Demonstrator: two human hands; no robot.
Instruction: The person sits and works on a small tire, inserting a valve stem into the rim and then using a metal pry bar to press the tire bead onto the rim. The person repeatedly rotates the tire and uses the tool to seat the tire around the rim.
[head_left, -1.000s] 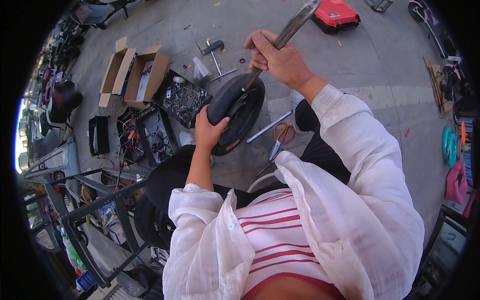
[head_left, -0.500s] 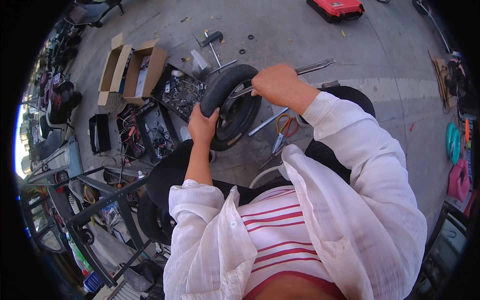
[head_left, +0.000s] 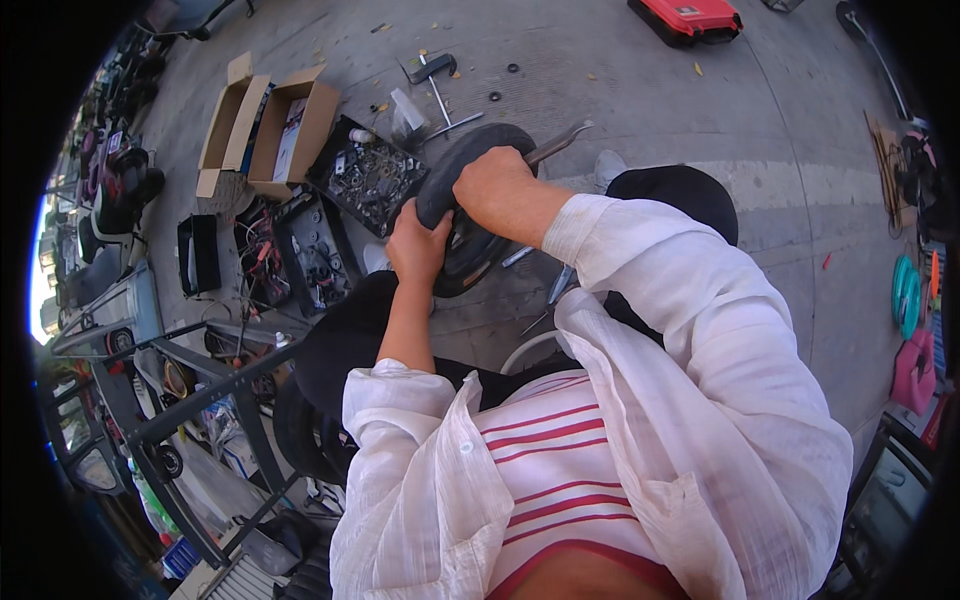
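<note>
While a dark metal frame crowds the left edge of my head view, a narrow black bin sits on the floor beyond it, with an open cardboard box a little farther right. Next I see a black tray heaped with small metal parts.

Just right of that tray, the left hand grips a black tyre, its fingers over the tread. I have the tyre tilted between the person's legs, near the middle of my view. Across its upper part, the right hand is closed around a metal bar, whose hooked end juts out to the right; the bar's inner end is hidden from me by that hand. Well apart, farther right, lie a red case and a green coil.
</note>
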